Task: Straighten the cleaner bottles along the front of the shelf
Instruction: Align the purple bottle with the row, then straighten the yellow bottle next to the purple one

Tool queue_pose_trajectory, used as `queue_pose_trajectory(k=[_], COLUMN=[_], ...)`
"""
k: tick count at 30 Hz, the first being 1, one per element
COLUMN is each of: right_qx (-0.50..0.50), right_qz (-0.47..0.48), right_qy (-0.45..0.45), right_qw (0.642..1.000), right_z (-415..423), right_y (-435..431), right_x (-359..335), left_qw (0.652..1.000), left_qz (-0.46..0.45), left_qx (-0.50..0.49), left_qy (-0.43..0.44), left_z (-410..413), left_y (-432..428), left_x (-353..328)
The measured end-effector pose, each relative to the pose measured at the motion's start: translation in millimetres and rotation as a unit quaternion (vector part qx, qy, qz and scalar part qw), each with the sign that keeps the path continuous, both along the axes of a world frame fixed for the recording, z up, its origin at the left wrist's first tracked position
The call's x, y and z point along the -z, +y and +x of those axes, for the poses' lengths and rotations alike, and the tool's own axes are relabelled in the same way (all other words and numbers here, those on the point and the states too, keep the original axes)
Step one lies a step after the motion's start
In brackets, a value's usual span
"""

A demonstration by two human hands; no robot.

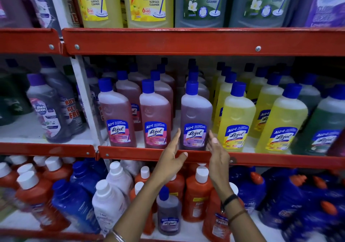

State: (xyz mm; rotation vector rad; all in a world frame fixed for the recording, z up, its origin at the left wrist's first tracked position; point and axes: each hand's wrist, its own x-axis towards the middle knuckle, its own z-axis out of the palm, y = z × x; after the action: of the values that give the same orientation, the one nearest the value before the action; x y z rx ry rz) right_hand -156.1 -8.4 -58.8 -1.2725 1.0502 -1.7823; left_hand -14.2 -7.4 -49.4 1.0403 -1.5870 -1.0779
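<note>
Purple bottle [195,118] upright; left hand [172,159], right hand [217,154] flanking, open.

1. The middle shelf [261,160] has a red metal front lip.
2. Along its front stand two pink Lizol bottles [119,118], a purple Lizol bottle [195,114], two yellow Lizol bottles [236,122] and a green bottle [323,127], all upright with blue caps.

Translucent plastic bottles [195,118], glossy red-painted metal shelf [205,41].
</note>
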Motion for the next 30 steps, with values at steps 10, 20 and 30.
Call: queue_pose_trajectory(k=[10, 20, 30], right_qx=[0.145, 0.035, 0.077], right_qz=[-0.154, -0.025, -0.029], right_qy=[-0.005, 0.06, -0.01], right_qw=[0.977, 0.997, 0.997], right_z=[-60.2, -113.5, -110.0], right_y=[27.9, -0.2, 0.7], right_x=[-7.1, 4.2, 11.3], left_qw=[0.968, 1.0, 0.999], left_qz=[-0.21, -0.021, 0.031], left_qx=[-0.125, -0.006, 0.029], left_qy=[0.057, -0.003, 0.007], left_z=[-55.7, -110.8, -107.7], left_y=[32.8, 2.6, -2.3], left_x=[-5.0, -0.5, -9.8])
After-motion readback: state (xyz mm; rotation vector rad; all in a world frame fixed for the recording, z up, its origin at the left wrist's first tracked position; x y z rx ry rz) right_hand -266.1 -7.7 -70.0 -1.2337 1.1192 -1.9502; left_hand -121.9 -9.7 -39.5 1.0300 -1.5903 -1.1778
